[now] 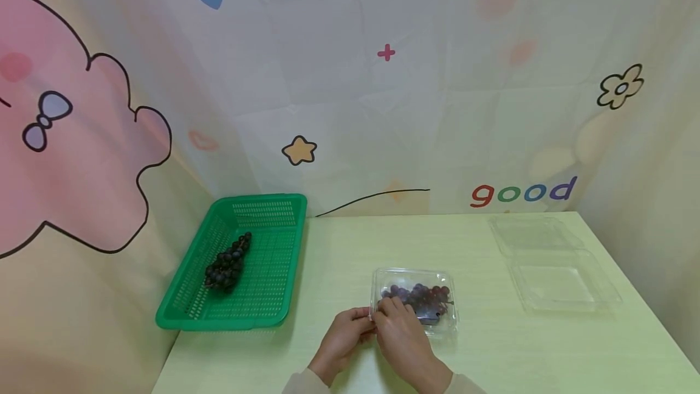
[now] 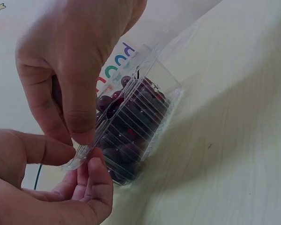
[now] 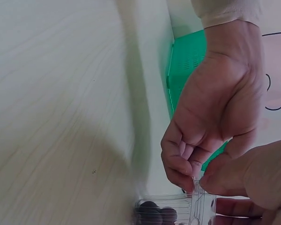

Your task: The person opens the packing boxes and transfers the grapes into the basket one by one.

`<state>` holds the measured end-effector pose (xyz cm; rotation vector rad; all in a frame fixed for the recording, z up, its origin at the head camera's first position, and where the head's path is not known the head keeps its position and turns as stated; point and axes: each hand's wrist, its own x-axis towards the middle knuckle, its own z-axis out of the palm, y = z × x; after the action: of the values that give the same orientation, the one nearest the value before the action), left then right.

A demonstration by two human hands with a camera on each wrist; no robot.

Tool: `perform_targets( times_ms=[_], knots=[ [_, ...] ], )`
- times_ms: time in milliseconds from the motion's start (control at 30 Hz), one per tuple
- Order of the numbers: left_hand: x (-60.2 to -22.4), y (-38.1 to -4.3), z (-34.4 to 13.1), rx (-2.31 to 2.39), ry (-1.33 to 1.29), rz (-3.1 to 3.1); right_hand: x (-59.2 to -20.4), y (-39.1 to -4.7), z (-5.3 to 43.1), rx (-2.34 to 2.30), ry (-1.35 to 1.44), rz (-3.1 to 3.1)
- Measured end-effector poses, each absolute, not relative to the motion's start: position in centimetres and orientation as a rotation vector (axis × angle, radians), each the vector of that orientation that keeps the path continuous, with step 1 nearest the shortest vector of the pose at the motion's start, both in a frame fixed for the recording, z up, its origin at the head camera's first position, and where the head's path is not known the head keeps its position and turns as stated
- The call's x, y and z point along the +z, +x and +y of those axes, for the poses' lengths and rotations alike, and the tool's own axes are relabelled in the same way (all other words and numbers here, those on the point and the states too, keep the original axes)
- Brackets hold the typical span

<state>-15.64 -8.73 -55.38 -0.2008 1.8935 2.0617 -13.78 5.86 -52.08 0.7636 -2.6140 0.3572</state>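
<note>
A lidded clear plastic clamshell box (image 1: pixel 445 315) of dark red grapes (image 1: pixel 429 297) stands on the pale table in front of me. My left hand (image 1: pixel 346 334) pinches the box's rim at its near left corner, thumb above and curled fingers below, as the left wrist view shows. Right beside it, my right hand (image 1: pixel 401 339) has its curled fingers and thumb on the same stretch of rim, over the lid's edge. In the left wrist view the grapes (image 2: pixel 131 136) show through the ribbed side wall. The right wrist view catches only part of the box (image 3: pixel 178 201).
At the left stands a green plastic basket (image 1: pixel 298 248) with a bunch of dark grapes (image 1: pixel 226 266) in it. Another clear clamshell box (image 1: pixel 552 281) lies opened out at the right. A printed curtain (image 1: pixel 350 108) hangs behind the table (image 1: pixel 492 357).
</note>
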Motion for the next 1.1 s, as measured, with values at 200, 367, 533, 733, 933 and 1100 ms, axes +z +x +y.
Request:
perform_targets(
  times_ms=[200,367,533,733,933,1100],
  knots=[
    [-55.29,-15.52,-9.18,2.080,-0.155,1.821,-52.28,-13.73,5.85,0.325,0.758,-2.584],
    [-55.29,-15.33,-9.39,2.072,-0.151,1.817,-52.46,-13.63,5.81,0.262,0.752,-2.549],
    [-55.19,-15.26,-9.36,2.063,-0.158,1.824,-52.53,-13.60,5.65,0.221,0.732,-2.533],
    [-55.31,-15.25,-9.30,2.058,-0.175,1.825,-52.65,-13.58,5.51,0.187,0.736,-2.513],
    [-55.34,-15.08,-9.31,2.087,-0.159,1.798,-52.77,-13.61,5.43,0.174,0.736,-2.496],
    [-55.27,-15.08,-9.29,2.096,-0.161,1.787,-52.83,-13.69,5.40,0.187,0.731,-2.502]
  ],
)
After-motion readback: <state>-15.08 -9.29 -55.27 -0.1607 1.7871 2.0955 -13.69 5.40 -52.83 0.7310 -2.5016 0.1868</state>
